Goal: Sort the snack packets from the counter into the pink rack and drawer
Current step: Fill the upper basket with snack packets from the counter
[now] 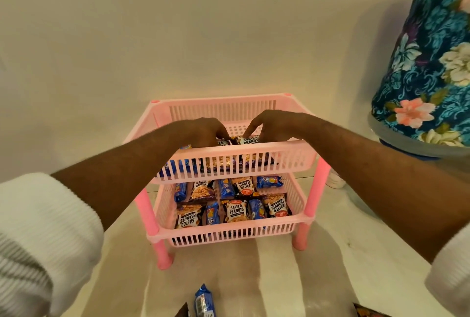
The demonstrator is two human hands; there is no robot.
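A pink two-tier rack (254,150) stands on the white counter against the wall. Both my hands reach into its upper basket. My right hand (273,123) pinches the top of a salted peanuts packet (248,140) standing behind the front wall. My left hand (203,131) holds another packet (222,142) just left of it, mostly hidden by the fingers. Blue biscuit packets (169,168) show through the upper slats. The lower basket (229,234) holds several peanut packets (235,210) and blue packets (269,181) in rows.
A blue biscuit packet (204,302) lies on the counter at the front edge, with dark packet corners (366,313) beside it. A large container under a blue floral cover (427,67) stands at the right. A white jar (335,180) sits behind the rack's right leg.
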